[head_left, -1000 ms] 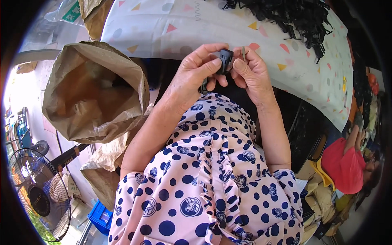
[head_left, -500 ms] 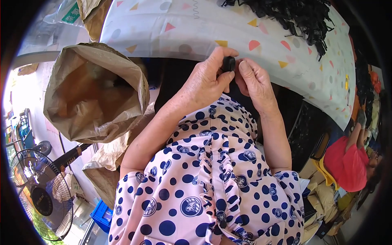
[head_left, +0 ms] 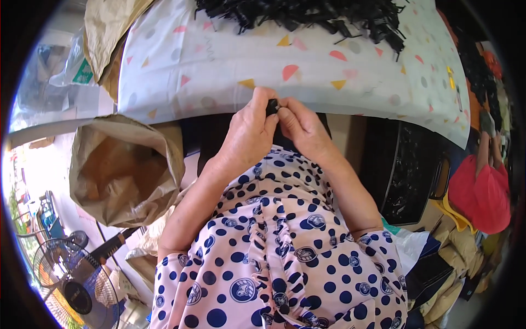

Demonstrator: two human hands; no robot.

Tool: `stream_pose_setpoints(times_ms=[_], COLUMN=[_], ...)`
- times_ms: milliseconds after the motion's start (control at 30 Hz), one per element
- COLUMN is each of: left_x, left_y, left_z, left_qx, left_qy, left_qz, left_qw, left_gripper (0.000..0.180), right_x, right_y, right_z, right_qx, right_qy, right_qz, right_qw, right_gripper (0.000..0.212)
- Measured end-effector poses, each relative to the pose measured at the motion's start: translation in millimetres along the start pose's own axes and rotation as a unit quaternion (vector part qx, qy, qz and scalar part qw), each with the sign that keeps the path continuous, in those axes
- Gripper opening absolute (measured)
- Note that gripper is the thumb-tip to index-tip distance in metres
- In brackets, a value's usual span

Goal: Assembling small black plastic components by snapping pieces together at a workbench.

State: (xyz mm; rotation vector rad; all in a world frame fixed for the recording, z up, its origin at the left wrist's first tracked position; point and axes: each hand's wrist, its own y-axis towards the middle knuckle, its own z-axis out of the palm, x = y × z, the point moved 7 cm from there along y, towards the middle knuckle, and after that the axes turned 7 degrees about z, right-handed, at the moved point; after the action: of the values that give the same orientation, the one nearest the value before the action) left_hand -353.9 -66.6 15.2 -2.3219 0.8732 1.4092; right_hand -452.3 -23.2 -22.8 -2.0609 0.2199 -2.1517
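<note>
In front of my torso, just off the near edge of the cloth-covered table, both hands meet at a small black plastic part (head_left: 272, 107). My left hand (head_left: 245, 127) is closed, pinching the part between thumb and forefinger. From the other side, my right hand (head_left: 304, 127) is closed too, its thumb and forefinger pinched against the part's right end, where a tiny pale spot shows. The part's exact kind is too small to make out. On the table beyond lies a large heap of thin black pieces (head_left: 307, 16).
The table has a white patterned cloth (head_left: 219, 77). An open brown paper sack (head_left: 126, 170) stands at my left, above a black fan (head_left: 79, 293). A black tray (head_left: 408, 170) is to my right under the table edge. A person in red (head_left: 479, 192) is farther right.
My right fingers have come in against the black part, which they stood slightly apart from. The view has shifted, so hands and table sit lower and farther left.
</note>
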Motion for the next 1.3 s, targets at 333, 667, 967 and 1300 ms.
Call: stream_pose_setpoints(times_ms=[333, 667, 967, 1300], left_x=[-16, 4, 37, -5], left_y=[16, -28, -153, -46], left_z=[-1, -23, -225, -108], left_qx=[-0.03, -0.037, -0.177, -0.017], left_qy=[0.021, -0.37, 0.365, -0.257], left_qz=[0.049, -0.174, -0.196, -0.056], left_qw=[0.998, 0.912, 0.893, 0.965], left_gripper=[0.024, 0.015, 0.019, 0.055], right_x=[10, 30, 48, 69], right_y=[10, 77, 82, 37], right_z=[-13, -210, -217, -40], right_qx=[-0.027, -0.27, -0.244, -0.162], right_qy=[0.076, -0.565, -0.627, -0.2], right_qz=[0.002, -0.092, -0.071, -0.144], right_qw=[0.997, 0.774, 0.737, 0.956], right_gripper=[0.018, 0.032, 0.024, 0.011])
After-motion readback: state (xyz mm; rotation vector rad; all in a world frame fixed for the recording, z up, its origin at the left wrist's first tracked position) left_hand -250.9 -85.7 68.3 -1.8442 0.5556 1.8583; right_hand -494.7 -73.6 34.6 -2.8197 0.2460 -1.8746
